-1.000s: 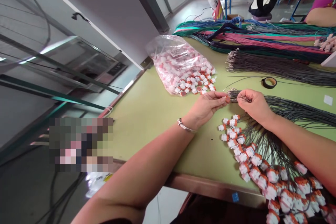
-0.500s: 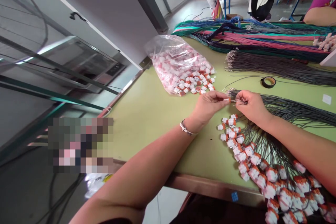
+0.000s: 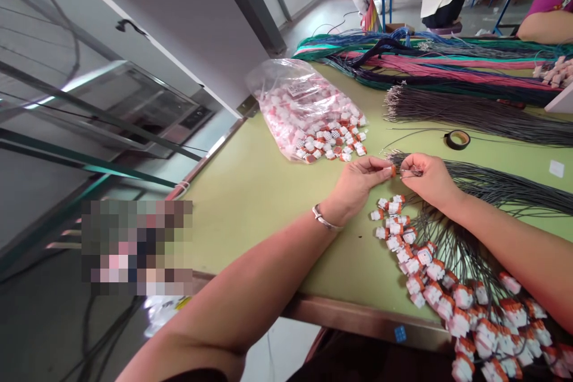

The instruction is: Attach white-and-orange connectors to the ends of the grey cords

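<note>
My left hand pinches a small white and orange connector between thumb and fingertips. Close beside it on the right, my right hand is closed on thin dark wires, whose ends point toward the connector. Whether a wire tip sits inside the connector is too small to tell. Below my hands, connectors with wires attached lie in a long heap running to the lower right. Loose connectors spill from the mouth of a clear plastic bag beyond my left hand.
A bundle of black wires lies right of my hands, another farther back. Between them is a roll of black tape. Coloured wires cross the table's far side. People are partly visible beyond. The metal table edge runs in front.
My left hand has shifted very slightly, still holding the connector near the wires in my right hand. In the background, a person in a pale top has changed posture.
</note>
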Tool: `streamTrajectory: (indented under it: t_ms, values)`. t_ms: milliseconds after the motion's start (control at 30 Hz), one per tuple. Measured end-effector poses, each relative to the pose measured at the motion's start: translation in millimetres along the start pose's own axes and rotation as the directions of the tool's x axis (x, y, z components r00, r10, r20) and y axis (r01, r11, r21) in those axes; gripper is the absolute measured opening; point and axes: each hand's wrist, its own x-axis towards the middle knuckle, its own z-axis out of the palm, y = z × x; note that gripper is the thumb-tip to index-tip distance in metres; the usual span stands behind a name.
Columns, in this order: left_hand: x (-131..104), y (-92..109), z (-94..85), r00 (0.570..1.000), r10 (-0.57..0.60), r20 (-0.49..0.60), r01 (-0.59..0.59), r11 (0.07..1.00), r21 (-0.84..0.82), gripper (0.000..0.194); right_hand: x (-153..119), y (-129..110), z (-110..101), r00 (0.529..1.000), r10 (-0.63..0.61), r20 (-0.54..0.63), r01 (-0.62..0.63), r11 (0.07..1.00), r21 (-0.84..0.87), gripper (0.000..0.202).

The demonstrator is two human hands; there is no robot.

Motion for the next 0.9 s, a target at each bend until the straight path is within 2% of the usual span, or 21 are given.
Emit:
streamTrajectory:
  t_ms: [267, 533, 633, 700, 733, 767, 833, 900]
  values:
    - [0.0, -2.4, 1.6, 0.999, 0.034, 0.026, -0.035, 0.998, 0.050, 0.021, 0.3, 0.3, 0.3, 0.999, -0.027, 0.038, 0.030, 0.995, -0.094, 0.004]
    - [-0.3, -0.7, 4.8, 0.999, -0.002, 0.052, -0.004, 0.993, 0.119, 0.022, 2.6, 3.5, 1.9, 0.999, -0.025, 0.044, 0.029, 0.993, -0.110, 0.007]
    - [-4.4, 0.0, 3.7, 0.996, -0.017, 0.086, -0.008, 0.958, 0.287, 0.016, 2.6, 2.1, -3.8, 0.999, -0.029, 0.035, 0.030, 0.999, -0.036, 0.006]
    - [-8.8, 1.3, 4.8, 0.988, -0.006, 0.153, -0.067, 0.884, 0.463, 0.009, 2.1, 0.2, -8.3, 0.998, 0.003, -0.066, -0.001, 1.000, 0.024, 0.013]
    - [-11.1, 2.4, 5.9, 0.975, 0.007, 0.221, -0.128, 0.832, 0.540, 0.006, 1.7, -0.7, -10.2, 0.995, 0.026, -0.095, -0.021, 0.998, 0.054, 0.017]
    - [-13.2, 4.0, 7.3, 0.951, 0.022, 0.307, -0.209, 0.777, 0.593, 0.003, 1.2, -1.6, -11.6, 0.996, 0.055, -0.076, -0.048, 0.995, 0.092, 0.020]
    - [-15.9, 9.2, 9.4, 0.873, 0.039, 0.487, -0.379, 0.682, 0.625, 0.008, 0.0, -2.6, -12.8, 0.993, 0.115, 0.019, -0.116, 0.978, 0.171, 0.026]
    - [-15.6, 17.5, 7.4, 0.808, 0.035, 0.588, -0.484, 0.610, 0.628, 0.011, -0.8, -2.5, -12.3, 0.987, 0.135, 0.086, -0.152, 0.959, 0.238, 0.031]
